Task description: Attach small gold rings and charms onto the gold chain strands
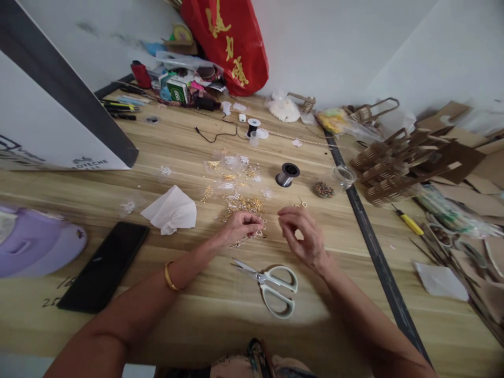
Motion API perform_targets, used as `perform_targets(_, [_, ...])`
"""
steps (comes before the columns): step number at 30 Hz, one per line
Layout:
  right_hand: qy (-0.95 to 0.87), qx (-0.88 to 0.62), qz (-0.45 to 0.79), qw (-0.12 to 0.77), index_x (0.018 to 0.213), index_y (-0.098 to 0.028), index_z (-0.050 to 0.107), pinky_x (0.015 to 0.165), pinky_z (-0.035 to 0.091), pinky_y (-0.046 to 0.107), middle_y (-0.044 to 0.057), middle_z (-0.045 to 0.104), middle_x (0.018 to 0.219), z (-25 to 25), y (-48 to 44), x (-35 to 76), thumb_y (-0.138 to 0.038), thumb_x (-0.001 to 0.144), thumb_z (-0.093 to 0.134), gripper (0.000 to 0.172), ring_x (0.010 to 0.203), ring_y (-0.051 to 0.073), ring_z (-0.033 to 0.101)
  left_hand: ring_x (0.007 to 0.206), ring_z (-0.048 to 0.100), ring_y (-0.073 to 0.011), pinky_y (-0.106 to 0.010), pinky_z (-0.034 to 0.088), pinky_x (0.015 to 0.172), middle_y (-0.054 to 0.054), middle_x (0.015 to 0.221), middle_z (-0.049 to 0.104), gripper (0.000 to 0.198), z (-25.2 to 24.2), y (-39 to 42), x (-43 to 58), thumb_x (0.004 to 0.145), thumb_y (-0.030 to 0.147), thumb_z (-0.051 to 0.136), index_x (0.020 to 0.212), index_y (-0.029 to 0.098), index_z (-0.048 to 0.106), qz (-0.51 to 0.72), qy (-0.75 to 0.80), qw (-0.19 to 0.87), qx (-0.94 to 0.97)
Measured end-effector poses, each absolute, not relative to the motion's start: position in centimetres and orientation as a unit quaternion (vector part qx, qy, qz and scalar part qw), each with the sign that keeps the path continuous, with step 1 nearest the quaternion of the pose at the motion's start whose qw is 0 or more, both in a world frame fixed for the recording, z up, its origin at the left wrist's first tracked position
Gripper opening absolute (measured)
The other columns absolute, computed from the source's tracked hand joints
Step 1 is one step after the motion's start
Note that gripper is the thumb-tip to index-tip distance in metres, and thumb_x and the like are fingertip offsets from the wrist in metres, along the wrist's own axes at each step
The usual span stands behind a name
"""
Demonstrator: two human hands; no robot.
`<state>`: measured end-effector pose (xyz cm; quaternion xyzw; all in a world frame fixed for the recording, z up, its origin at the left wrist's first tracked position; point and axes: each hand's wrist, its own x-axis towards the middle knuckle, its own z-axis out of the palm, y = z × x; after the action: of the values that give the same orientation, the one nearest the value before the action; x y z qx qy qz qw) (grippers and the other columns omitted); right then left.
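Note:
My left hand (243, 228) is closed in a pinch at the front edge of a pile of gold and silver beads (246, 205); whatever lies between its fingertips is too small to name. To its right, my right hand (302, 235) is raised over the wood table, fingers curled and thumb near the fingertips, with nothing I can make out in them. Scissors (271, 286) with pale handles lie partly open below both hands. Behind the hands stands a spool of thin wire (287, 175), and a small gold ring (303, 204) lies beyond my right hand.
Beyond the beads are a second spool (253, 127) and a black cable (214, 137). A jar (344, 177) stands right of some dark beads (324, 189). A white tissue (172, 210), black phone (104, 266) and purple cap (43, 241) lie left; small wooden baskets (388, 168) stand right.

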<state>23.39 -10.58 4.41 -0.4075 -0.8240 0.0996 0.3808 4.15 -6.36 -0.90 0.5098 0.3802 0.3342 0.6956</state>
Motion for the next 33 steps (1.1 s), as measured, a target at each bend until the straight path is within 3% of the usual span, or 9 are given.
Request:
perform_targets(2, [-0.864,-0.373,0.113,0.319,0.105,-0.022,0.053,0.073,0.054,0.032,0.011,0.059,0.111,4.2,-10.4,23.0,-0.013,0.091,0.044,0.019,0.095,0.019,0.061,0.047,0.048,-0.0064,-0.020,0.036,0.046,0.002,0.053,0.056,0.023,-0.9,-6.4,4.1,0.063,0.029,0.074,0.072,0.011,0.065,0.329,0.373,0.711,0.497])
perform_targets(6, [-0.886,-0.356,0.154,0.254,0.104,-0.022,0.052,0.078,0.054,0.033,0.010,0.057,0.118,3.2,-9.3,22.9,-0.014,0.093,0.039,0.018,0.098,0.018,0.061,0.048,0.049,-0.0067,-0.020,0.036,0.048,0.002,0.054,0.056,0.025,-0.6,-6.4,4.1,0.062,0.030,0.075,0.072,0.011,0.064,0.324,0.361,0.731,0.480])
perform_targets(15, [-0.859,-0.322,0.256,0.306,0.100,-0.022,0.055,0.081,0.052,0.033,0.007,0.063,0.099,2.7,-8.0,22.8,-0.018,0.092,0.046,0.012,0.094,0.017,0.062,0.049,0.048,-0.0056,-0.020,0.036,0.049,0.002,0.056,0.056,0.020,-0.9,-6.1,3.9,0.068,0.029,0.073,0.072,0.011,0.066,0.318,0.327,0.741,0.493])
perform_targets(21, [-0.841,-0.304,0.301,0.331,0.097,-0.019,0.059,0.082,0.052,0.033,0.008,0.063,0.098,1.9,-7.6,23.4,-0.020,0.091,0.050,0.011,0.094,0.017,0.061,0.050,0.050,-0.0056,-0.019,0.038,0.050,0.002,0.059,0.059,0.021,-1.0,-6.0,3.8,0.067,0.029,0.073,0.072,0.011,0.065,0.292,0.339,0.749,0.489])
perform_targets(33, [-0.824,-0.330,0.337,0.315,0.092,-0.018,0.062,0.077,0.050,0.030,0.006,0.064,0.089,1.6,-7.3,24.0,-0.024,0.091,0.052,0.012,0.085,0.017,0.062,0.050,0.050,-0.0065,-0.019,0.039,0.050,0.002,0.055,0.057,0.020,-0.7,-5.8,3.9,0.066,0.028,0.072,0.071,0.011,0.064,0.276,0.353,0.743,0.497])
